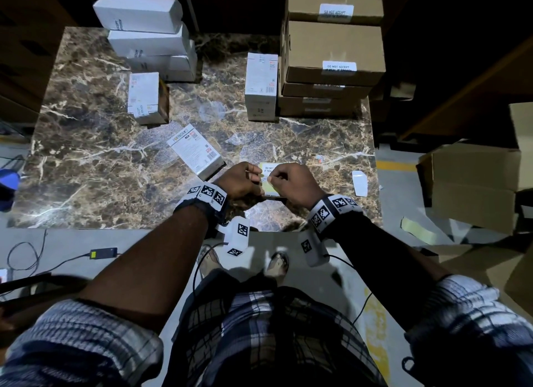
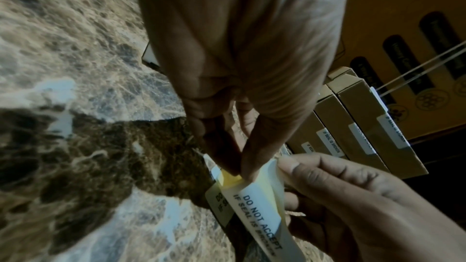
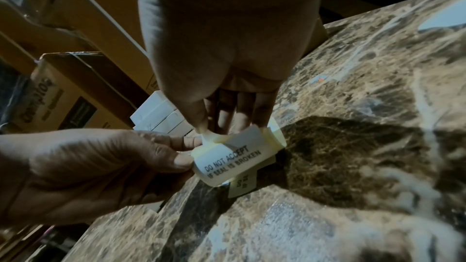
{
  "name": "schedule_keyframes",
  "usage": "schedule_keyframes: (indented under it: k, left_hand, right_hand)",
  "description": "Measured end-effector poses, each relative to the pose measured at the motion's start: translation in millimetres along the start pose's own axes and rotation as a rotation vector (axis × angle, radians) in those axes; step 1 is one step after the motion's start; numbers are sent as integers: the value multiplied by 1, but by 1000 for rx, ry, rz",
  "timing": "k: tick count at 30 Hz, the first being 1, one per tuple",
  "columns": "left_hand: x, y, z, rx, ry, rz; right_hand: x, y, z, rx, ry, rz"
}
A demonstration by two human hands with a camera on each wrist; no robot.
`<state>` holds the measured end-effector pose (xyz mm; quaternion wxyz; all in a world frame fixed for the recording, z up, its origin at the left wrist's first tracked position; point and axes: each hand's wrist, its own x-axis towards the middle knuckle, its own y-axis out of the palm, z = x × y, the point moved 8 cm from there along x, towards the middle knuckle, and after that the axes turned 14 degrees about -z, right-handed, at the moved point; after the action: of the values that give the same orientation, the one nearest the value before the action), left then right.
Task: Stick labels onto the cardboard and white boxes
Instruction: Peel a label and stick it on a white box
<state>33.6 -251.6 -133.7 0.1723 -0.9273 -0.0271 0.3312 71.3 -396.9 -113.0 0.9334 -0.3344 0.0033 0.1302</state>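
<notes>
Low over the marble table's (image 1: 95, 161) front edge, both hands hold a yellow-backed strip of white "DO NOT ACCEPT IF SEAL IS BROKEN" labels (image 1: 269, 170). My left hand (image 1: 255, 174) pinches the strip's left end between thumb and fingers (image 3: 181, 161). My right hand (image 1: 272, 179) pinches a lifted corner of the top label (image 3: 227, 158), which curls off the backing (image 2: 274, 184). A white box (image 1: 196, 148) lies flat just left of my hands. Further white boxes (image 1: 144, 35) stand at the back left. Labelled cardboard boxes (image 1: 334, 52) are stacked at the back right.
Two upright white boxes (image 1: 144, 97) (image 1: 261, 84) stand mid-table. A loose white paper piece (image 1: 359, 183) lies right of my hands. Large cartons (image 1: 473, 182) stand on the floor at the right. Cables and a power adapter (image 1: 103, 253) lie on the floor at the left.
</notes>
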Motion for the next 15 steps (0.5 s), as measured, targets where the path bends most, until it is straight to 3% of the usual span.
schedule_keyframes:
  k: [15]
  left_hand:
    - [2,9,6,210,101,35]
  right_hand:
    - [-8,-3,-19,16,156,-35]
